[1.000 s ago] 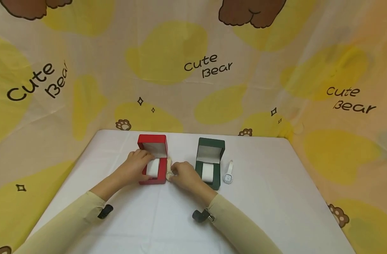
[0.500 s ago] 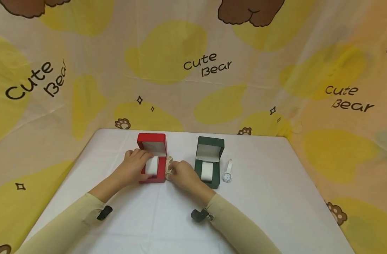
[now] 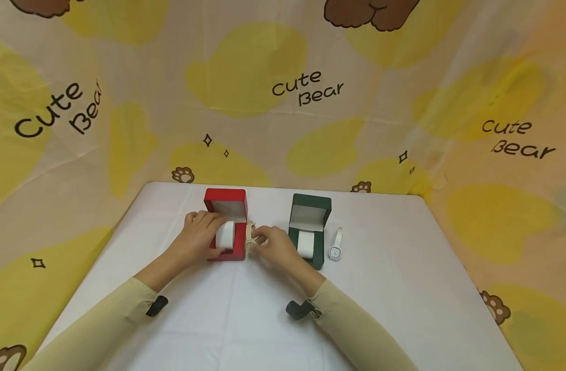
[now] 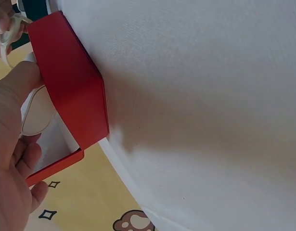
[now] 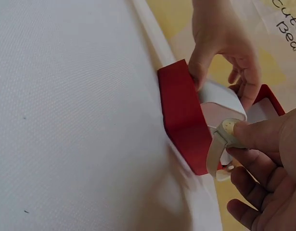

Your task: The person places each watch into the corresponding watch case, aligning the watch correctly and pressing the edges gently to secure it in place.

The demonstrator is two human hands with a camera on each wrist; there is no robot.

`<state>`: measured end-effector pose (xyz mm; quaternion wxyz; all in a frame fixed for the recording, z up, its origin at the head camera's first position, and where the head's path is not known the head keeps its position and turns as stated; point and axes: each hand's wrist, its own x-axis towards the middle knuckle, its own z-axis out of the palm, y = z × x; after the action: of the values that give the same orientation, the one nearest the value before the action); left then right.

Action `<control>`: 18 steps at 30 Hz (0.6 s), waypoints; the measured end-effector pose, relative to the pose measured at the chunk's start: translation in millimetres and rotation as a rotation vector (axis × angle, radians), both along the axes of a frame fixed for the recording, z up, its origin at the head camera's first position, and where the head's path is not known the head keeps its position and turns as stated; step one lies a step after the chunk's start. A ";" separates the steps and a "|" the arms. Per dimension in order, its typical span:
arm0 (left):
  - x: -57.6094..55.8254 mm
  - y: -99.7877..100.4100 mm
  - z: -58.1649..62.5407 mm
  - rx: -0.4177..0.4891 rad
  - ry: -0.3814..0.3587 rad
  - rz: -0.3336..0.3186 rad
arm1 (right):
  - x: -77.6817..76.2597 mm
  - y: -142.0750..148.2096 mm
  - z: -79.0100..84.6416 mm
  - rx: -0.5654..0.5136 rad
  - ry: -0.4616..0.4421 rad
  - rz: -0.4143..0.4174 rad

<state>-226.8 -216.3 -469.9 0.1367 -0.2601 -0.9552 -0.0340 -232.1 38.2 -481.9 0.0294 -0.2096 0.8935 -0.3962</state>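
An open red watch box (image 3: 239,243) stands on the table at centre left. My left hand (image 3: 197,237) grips the white watch cushion (image 3: 226,235) inside it, thumb at the front and fingers at the back. The cushion sits a little tilted, its side face showing in the right wrist view. Just right of the box, my right hand (image 3: 277,247) pinches a cream wristwatch (image 5: 227,126) between thumb and index finger. Its pale round dial faces up, and the strap (image 5: 215,153) hangs curved beside the box wall.
Right of my right hand stands an open green watch box (image 3: 319,250) with a white cushion (image 3: 305,244) in it. A white wristwatch (image 3: 335,252) lies beside that box. A patterned cloth (image 3: 246,67) hangs behind the white table (image 3: 380,309).
My right hand has picked up the cream watch, which lay flat beside the red box. The cushion under my left hand has turned and risen slightly. The head view has shifted a little.
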 end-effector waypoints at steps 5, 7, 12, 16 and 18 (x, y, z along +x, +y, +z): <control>0.6 -0.7 -1.9 0.007 0.030 0.005 | 3.8 5.6 6.0 -0.052 -0.004 -0.013; 1.3 -1.2 -2.0 0.034 0.025 0.009 | 5.4 8.1 7.3 -0.068 -0.001 -0.020; 4.6 -3.4 0.6 0.146 -0.002 0.032 | 10.6 14.7 9.8 -0.118 -0.001 -0.041; 8.5 -4.0 6.6 0.202 -0.022 0.045 | 15.3 21.0 12.9 -0.176 -0.004 -0.052; 10.9 -2.9 10.2 0.217 -0.032 0.046 | 17.3 24.0 14.4 -0.191 -0.003 -0.059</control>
<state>-215.8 -219.2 -459.7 0.1496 -0.2213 -0.9536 -0.1385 -214.7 62.3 -467.5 -0.0011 -0.1845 0.8572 -0.4808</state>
